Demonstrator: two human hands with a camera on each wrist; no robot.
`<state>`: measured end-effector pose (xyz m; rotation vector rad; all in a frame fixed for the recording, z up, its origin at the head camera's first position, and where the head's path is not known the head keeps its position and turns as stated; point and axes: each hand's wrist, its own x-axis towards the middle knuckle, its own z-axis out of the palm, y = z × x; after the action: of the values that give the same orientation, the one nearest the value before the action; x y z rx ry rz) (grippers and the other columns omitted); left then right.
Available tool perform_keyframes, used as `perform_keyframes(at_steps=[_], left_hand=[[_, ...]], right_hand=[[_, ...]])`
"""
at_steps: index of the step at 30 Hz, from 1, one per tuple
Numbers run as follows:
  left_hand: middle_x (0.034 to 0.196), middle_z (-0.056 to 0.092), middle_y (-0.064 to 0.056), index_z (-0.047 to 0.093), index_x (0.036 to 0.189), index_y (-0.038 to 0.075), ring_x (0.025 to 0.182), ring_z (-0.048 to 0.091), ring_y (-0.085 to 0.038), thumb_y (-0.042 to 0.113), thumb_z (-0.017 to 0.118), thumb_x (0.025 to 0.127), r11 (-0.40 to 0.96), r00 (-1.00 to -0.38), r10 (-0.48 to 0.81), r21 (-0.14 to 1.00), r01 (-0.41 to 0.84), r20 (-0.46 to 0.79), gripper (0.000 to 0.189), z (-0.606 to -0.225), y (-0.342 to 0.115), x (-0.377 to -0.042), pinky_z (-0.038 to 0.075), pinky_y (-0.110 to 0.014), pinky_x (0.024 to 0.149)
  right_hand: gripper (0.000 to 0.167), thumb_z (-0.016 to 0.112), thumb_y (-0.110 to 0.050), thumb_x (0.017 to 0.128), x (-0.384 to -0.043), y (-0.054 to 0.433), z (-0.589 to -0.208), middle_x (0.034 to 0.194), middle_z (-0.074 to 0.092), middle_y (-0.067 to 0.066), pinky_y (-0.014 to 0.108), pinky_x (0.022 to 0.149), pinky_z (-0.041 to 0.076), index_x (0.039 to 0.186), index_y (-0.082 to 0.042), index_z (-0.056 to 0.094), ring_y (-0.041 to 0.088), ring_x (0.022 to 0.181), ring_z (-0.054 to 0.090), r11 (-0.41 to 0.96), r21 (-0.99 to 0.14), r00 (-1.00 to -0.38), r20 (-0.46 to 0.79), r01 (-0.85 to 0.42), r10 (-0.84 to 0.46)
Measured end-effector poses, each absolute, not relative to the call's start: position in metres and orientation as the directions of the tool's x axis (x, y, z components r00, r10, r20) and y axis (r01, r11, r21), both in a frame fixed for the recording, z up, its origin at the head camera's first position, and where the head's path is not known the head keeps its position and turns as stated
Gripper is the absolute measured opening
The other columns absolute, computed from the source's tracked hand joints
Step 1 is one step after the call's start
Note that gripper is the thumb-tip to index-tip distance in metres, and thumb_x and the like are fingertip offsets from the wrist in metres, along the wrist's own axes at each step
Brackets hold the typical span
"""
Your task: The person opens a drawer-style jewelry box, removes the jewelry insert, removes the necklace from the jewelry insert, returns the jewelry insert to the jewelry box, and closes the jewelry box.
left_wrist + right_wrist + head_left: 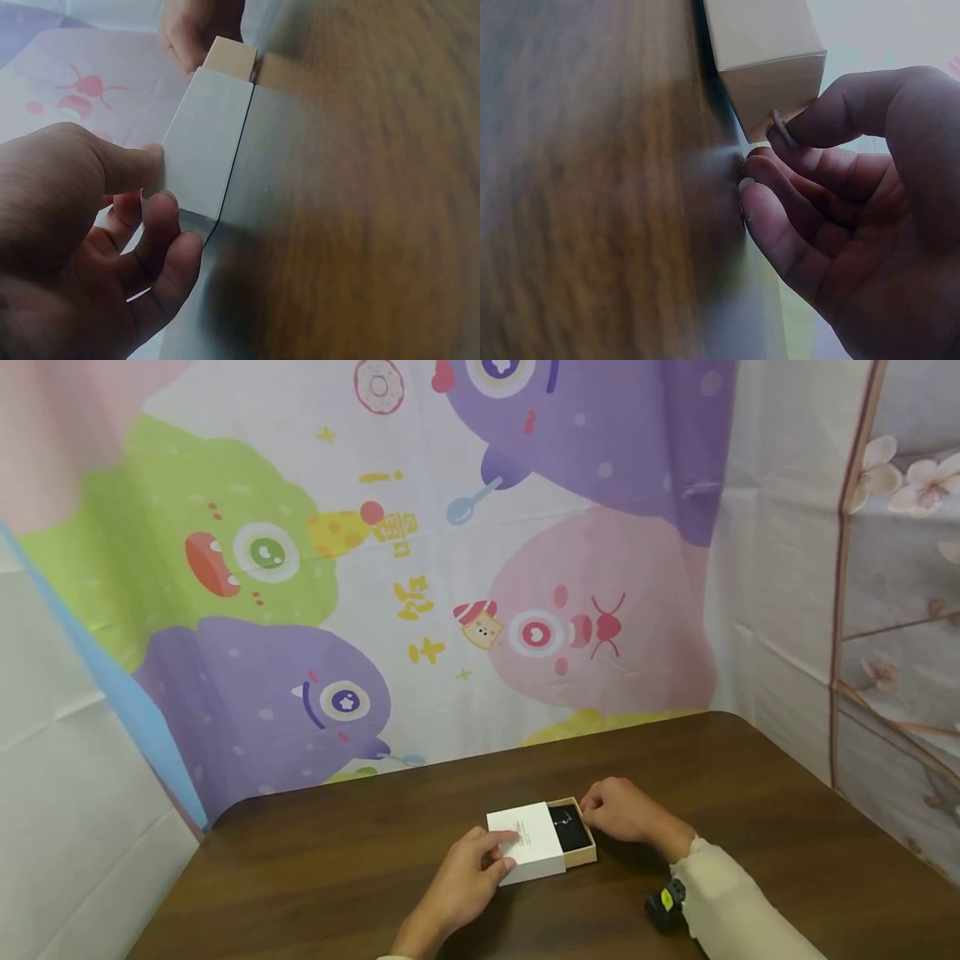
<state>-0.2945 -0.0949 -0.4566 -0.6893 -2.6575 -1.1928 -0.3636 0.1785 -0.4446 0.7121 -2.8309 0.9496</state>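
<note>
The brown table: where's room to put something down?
The table is bare left of the left hand, behind the white box toward the patterned cloth, and right of the cream sleeve. It's crowded from left hand to right hand.

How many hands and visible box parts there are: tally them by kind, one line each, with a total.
Hands: 2 (left hand, right hand)
White sleeve: 1
Tan inner tray: 1
Black insert: 1
Small brown tab: 1
Total: 6
</note>
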Motion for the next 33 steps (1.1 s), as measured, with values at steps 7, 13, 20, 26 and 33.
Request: perform_keyframes(at_steps=[7,13,20,26,33], left_hand=[[0.083,0.047,0.007,0.073,0.120,0.009,0.073,0.046,-0.006,0.006,0.073,0.090,0.571,-0.883,0.349,0.676,0.466,0.315,0.029,-0.4568,-0.0959,-0.2938,0.041,-0.023,0.066],[0.083,0.047,0.007,0.073,0.119,0.009,0.073,0.045,-0.006,0.006,0.073,0.090,0.575,-0.881,0.348,0.670,0.470,0.320,0.029,-0.4558,-0.0960,-0.2933,0.040,-0.024,0.066],[0.082,0.047,0.006,0.073,0.118,0.009,0.073,0.046,-0.007,0.006,0.073,0.090,0.566,-0.884,0.346,0.682,0.464,0.314,0.028,-0.4579,-0.0970,-0.2932,0.040,-0.024,0.065],[0.082,0.047,0.007,0.073,0.119,0.009,0.073,0.045,-0.006,0.008,0.073,0.091,0.561,-0.886,0.347,0.689,0.458,0.307,0.028,-0.4599,-0.0971,-0.2916,0.040,-0.023,0.066],[0.082,0.047,0.008,0.072,0.121,0.009,0.073,0.044,-0.007,0.009,0.072,0.092,0.585,-0.875,0.361,0.652,0.482,0.322,0.029,-0.4564,-0.0993,-0.2935,0.039,-0.024,0.066]], right_hand=[[0.015,0.063,-0.007,0.082,-0.3626,0.1772,-0.4441,0.092,0.071,0.003,0.038,0.075,0.051,0.071,-0.012,0.071,0.015,0.079,0.058,0.697,-0.578,-0.901,0.196,-0.425,-0.386],[0.025,0.061,-0.015,0.094,-0.3606,0.1768,-0.4412,0.075,0.061,-0.002,0.032,0.062,0.044,0.072,-0.008,0.070,0.012,0.066,0.050,0.686,-0.601,-0.905,0.179,-0.411,-0.385],[0.030,0.071,-0.029,0.091,-0.3607,0.1765,-0.4424,0.063,0.053,-0.008,0.026,0.050,0.033,0.064,-0.017,0.070,0.007,0.054,0.042,0.658,-0.630,-0.899,0.166,-0.412,-0.405],[0.021,0.074,-0.021,0.085,-0.3596,0.1754,-0.4432,0.066,0.056,-0.008,0.027,0.053,0.037,0.065,-0.015,0.070,0.008,0.057,0.046,0.663,-0.624,-0.899,0.165,-0.414,-0.405],[0.019,0.067,-0.013,0.084,-0.3589,0.1723,-0.4402,0.058,0.054,-0.008,0.029,0.052,0.043,0.064,-0.014,0.067,0.009,0.052,0.050,0.680,-0.608,-0.903,0.164,-0.410,-0.398]])
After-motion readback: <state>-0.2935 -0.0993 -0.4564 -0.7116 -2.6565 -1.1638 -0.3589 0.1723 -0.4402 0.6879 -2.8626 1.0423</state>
